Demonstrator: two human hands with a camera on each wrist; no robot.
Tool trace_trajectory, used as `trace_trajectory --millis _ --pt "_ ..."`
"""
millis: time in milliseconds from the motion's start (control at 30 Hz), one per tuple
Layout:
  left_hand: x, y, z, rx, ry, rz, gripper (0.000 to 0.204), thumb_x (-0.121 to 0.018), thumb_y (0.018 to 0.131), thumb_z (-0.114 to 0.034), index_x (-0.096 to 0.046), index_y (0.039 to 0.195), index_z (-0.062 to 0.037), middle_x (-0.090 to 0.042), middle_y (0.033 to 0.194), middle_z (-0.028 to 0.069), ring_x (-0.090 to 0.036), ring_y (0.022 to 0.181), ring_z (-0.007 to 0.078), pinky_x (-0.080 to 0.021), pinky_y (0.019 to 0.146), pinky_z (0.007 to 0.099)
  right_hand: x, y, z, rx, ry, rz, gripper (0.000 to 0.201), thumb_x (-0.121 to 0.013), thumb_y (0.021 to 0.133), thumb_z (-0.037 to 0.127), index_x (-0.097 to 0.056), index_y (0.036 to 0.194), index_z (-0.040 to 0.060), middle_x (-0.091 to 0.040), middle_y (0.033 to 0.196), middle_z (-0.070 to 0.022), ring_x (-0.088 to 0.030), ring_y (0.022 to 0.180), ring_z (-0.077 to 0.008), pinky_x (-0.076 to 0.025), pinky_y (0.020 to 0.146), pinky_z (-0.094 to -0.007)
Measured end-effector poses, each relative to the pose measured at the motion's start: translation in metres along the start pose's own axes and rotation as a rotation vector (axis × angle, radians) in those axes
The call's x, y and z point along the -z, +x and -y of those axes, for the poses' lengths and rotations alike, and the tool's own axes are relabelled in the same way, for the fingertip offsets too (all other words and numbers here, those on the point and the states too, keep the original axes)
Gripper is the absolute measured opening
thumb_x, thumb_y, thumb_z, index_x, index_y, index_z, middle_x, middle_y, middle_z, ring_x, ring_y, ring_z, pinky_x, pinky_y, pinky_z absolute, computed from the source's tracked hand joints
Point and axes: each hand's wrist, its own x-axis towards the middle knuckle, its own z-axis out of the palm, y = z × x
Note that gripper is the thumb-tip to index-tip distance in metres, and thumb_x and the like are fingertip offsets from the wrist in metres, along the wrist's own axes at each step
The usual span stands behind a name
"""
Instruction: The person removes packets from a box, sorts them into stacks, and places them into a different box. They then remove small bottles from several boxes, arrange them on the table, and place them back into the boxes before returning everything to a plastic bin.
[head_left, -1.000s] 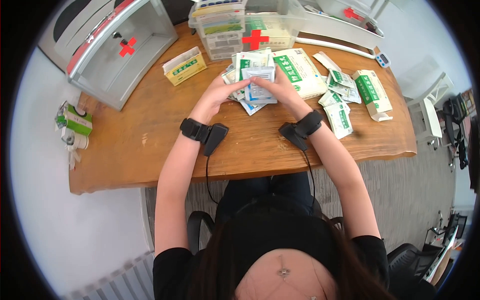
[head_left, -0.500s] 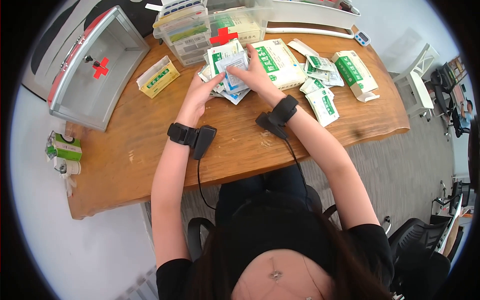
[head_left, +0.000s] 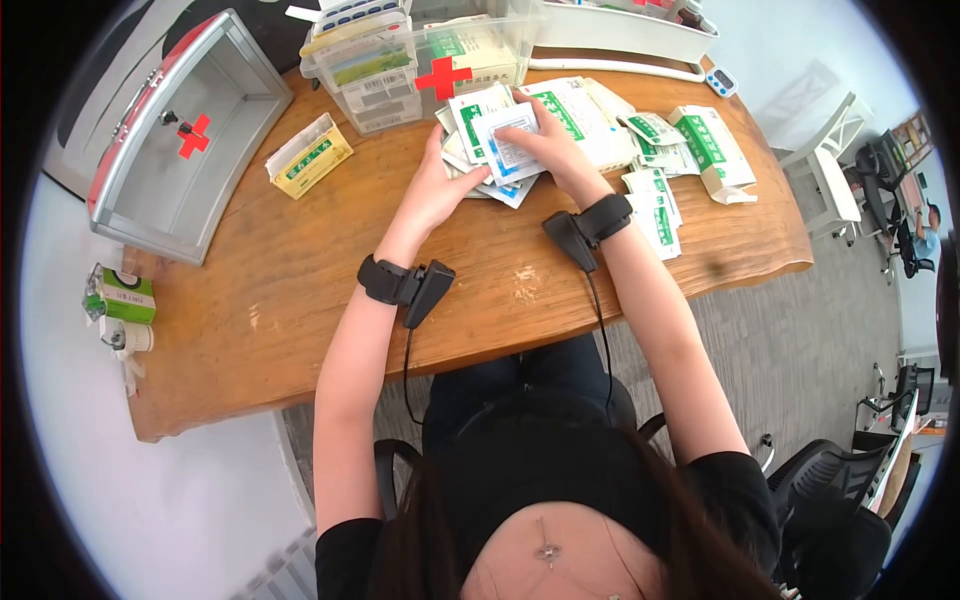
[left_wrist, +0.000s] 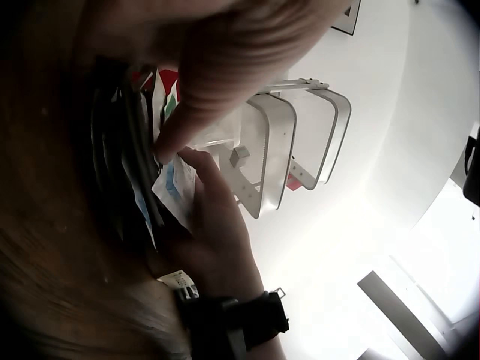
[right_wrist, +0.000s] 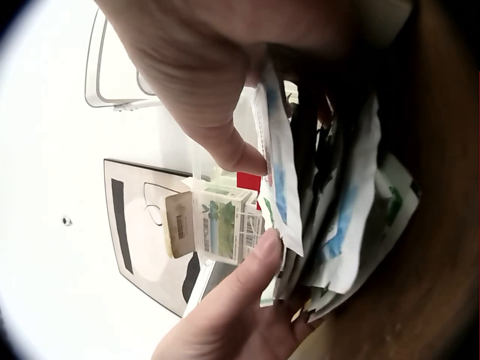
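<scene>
Both hands are around a loose bundle of flat medicine sachets at the table's far middle. A white-and-blue sachet (head_left: 493, 150) lies foremost, with green-and-white sachets (head_left: 466, 112) behind it. My right hand (head_left: 562, 150) pinches the foremost sachet, thumb across its face and fingers behind. From the other side my left hand (head_left: 435, 190) holds the bundle, its thumb near the lower edge and its fingers partly hidden behind. In the right wrist view the sachets (right_wrist: 349, 232) stand on edge, fanned apart, with the left thumb (right_wrist: 259, 259) at the front one's edge.
A green-and-white medicine box (head_left: 575, 115) lies right of the bundle, beside loose sachets (head_left: 655, 215) and an upturned carton (head_left: 715, 150). Behind stands a clear bin (head_left: 470, 50) with a red cross. Leftward are a yellow carton (head_left: 310, 157) and a silver first-aid case (head_left: 190, 140).
The head view has swung, shifting the table things leftward. The left thumb has moved off the foremost sachet's face to its lower edge; the right thumb still presses it.
</scene>
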Motion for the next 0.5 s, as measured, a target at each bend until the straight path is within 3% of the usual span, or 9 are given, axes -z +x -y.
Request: trace_trajectory --millis 133,333,400,433,500 --pt "0.003 0.005 0.010 -0.062 0.097 0.011 0.092 -0.074 0.079 -0.022 -0.014 0.145 0.0027 -0.043 0.136 0.0198 -0.045 0.124 0.0234 -0.037 0.101 0.0311 0.002 -0.003 0.002 -0.014 -0.036 -0.007 0.072 -0.070 0.077 0.018 -0.036 0.138 0.0007 -0.057 0.118 -0.0162 -0.059 0.101 -0.0186 -0.048 0.086 -0.0289" --pt "0.009 -0.002 -0.011 0.140 -0.088 0.006 0.097 -0.074 0.079 -0.033 -0.012 0.145 0.0041 -0.042 0.137 0.0223 -0.043 0.127 0.0254 -0.036 0.102 0.0338 -0.001 -0.003 -0.001 0.055 -0.130 0.034 0.072 -0.070 0.078 0.020 -0.035 0.139 0.0026 -0.058 0.118 -0.0159 -0.057 0.105 -0.0193 -0.046 0.089 -0.0292" --pt "0.010 0.000 -0.013 0.181 -0.084 -0.095 0.096 -0.072 0.080 -0.039 -0.015 0.144 0.0045 -0.044 0.135 0.0231 -0.045 0.125 0.0249 -0.039 0.099 0.0357 -0.004 -0.007 0.000 0.159 -0.181 0.069 0.072 -0.070 0.079 0.020 -0.035 0.139 0.0043 -0.058 0.118 -0.0152 -0.056 0.108 -0.0195 -0.045 0.092 -0.0299" --pt "0.012 0.004 -0.010 0.137 -0.129 -0.095 0.098 -0.079 0.074 -0.034 -0.019 0.139 0.0060 -0.049 0.129 0.0219 -0.052 0.117 0.0257 -0.045 0.094 0.0339 -0.006 -0.009 0.000 0.157 -0.181 0.072 0.072 -0.070 0.079 0.020 -0.035 0.139 0.0043 -0.058 0.118 -0.0152 -0.056 0.108 -0.0195 -0.045 0.092 -0.0299" --pt "0.016 0.008 -0.002 0.133 -0.175 -0.076 0.095 -0.080 0.073 -0.032 -0.021 0.138 0.0057 -0.050 0.127 0.0207 -0.054 0.115 0.0246 -0.047 0.091 0.0333 -0.010 -0.011 0.003 0.189 -0.175 0.164 0.072 -0.070 0.080 0.021 -0.034 0.140 0.0055 -0.056 0.120 -0.0150 -0.055 0.110 -0.0201 -0.044 0.094 -0.0308"
